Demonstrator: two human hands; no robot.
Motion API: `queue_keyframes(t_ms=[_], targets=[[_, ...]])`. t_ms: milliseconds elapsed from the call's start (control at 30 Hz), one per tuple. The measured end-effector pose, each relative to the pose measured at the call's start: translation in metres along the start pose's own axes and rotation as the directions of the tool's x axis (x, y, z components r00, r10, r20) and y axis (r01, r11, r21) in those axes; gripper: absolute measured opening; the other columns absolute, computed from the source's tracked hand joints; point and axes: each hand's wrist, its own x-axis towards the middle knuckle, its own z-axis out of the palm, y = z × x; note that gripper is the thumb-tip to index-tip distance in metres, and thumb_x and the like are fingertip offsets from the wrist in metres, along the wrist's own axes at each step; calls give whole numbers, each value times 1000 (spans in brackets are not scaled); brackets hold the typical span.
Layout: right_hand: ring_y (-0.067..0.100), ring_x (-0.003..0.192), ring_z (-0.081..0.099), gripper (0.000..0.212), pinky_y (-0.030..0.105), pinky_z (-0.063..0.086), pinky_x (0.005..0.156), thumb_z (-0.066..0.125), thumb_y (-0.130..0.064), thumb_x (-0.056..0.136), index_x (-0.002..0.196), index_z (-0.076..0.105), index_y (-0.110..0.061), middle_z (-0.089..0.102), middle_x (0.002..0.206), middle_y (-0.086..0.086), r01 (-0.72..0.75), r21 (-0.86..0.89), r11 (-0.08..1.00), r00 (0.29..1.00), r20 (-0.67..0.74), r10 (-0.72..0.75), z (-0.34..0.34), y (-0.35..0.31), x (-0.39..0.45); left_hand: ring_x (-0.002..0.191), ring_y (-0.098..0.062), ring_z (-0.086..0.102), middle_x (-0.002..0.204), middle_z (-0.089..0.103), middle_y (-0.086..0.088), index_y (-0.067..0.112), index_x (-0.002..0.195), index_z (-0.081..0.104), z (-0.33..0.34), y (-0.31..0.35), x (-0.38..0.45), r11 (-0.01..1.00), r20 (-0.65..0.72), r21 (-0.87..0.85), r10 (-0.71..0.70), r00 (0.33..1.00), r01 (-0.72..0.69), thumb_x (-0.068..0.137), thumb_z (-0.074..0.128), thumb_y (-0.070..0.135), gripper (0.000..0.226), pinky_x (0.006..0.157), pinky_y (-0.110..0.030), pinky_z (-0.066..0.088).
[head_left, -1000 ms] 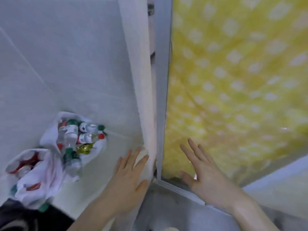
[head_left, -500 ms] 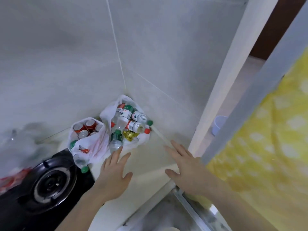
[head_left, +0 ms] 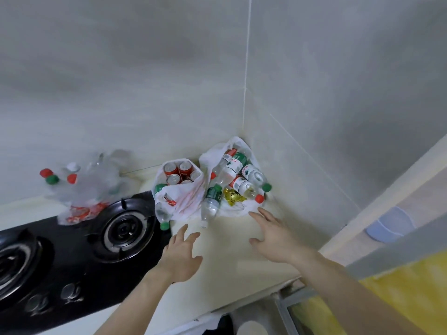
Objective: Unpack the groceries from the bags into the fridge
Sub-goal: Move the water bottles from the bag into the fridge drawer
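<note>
— What is sitting on the worktop (head_left: 232, 257)?

— A black gas hob (head_left: 72, 257) is lying set into it. Just right of the hob, a white bag of cans (head_left: 180, 189) is standing, touching a second white bag of bottles (head_left: 238, 182) that is filling the corner.

— And behind the hob?

— A clear bag of bottles (head_left: 84, 187) is leaning by the wall, overlapping the hob's back edge.

bags (head_left: 186, 201) – white | cans (head_left: 185, 169) – red | stove (head_left: 79, 257) – black | caps (head_left: 266, 187) green, red
</note>
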Motion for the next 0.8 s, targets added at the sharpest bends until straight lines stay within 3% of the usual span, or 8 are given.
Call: queue_keyframes(t_ms=[200,467,600,800], targets=[[22,158,16,77,32,21,123,61,-37,99,164,19,-32,5,173,-3,-4,24,1000,999,-33,5,6,-9,48,155,-34,12,170,4,-5,33,160,28,-13,-21,35,995,-26,-99,-14,1000,11,94,59,40,73,125,-47,23],[26,157,13,80,37,24,125,66,-32,93,162,25,-25,11,171,-1,-88,43,995,990,-103,92,22,12,90,153,-33,16,167,8,-5,38,156,33,-3,-19,72,987,87,-159,10,996,4,89,59,35,72,119,-40,31],[29,150,27,80,39,30,122,69,-34,87,158,33,-24,34,160,4,-168,-21,985,977,-137,164,16,26,119,148,-34,27,165,14,-8,40,156,33,9,-12,91,983,176,-172,-35,984,66,87,60,33,74,111,-40,43],[36,142,42,80,47,41,115,70,-34,85,155,34,-23,35,157,12,-298,34,954,951,-77,299,20,50,166,139,-32,39,157,24,-6,40,158,28,21,-7,113,981,219,-151,-86,972,121,88,56,25,76,107,-42,48]])
